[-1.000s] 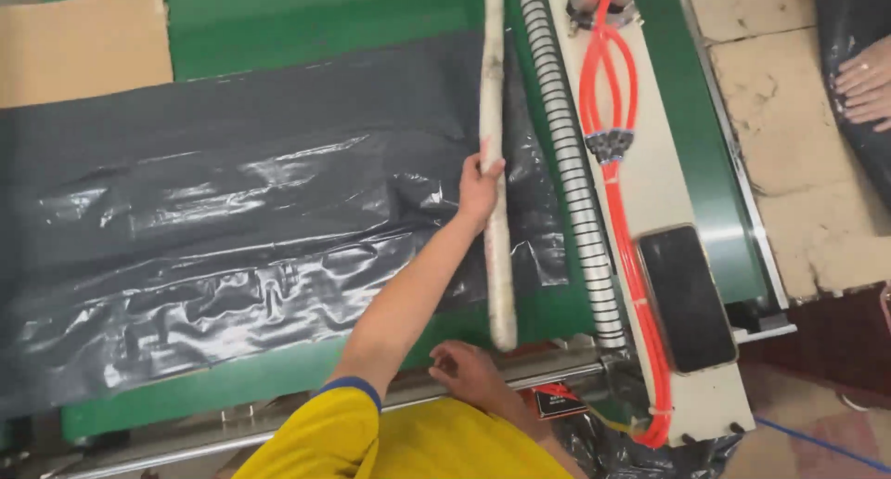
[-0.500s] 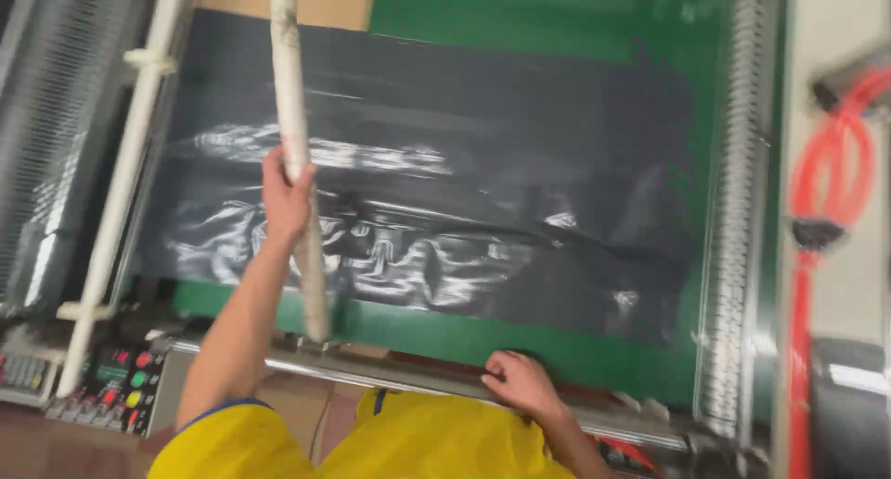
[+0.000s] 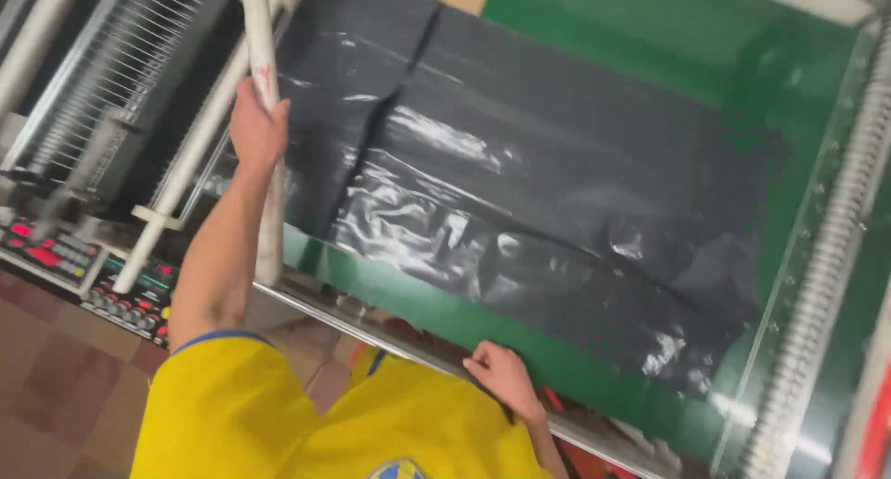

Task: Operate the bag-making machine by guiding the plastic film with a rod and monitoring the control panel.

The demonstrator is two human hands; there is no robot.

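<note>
L grip (image 3: 257,131) swung pole (image 3: 266,117) leftward, off sheet (image 3: 520,200).

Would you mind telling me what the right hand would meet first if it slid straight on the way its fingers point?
Probably the black plastic sheet: the right hand rests at the near metal edge, with only a strip of green belt between. Depth is unclear.
</note>
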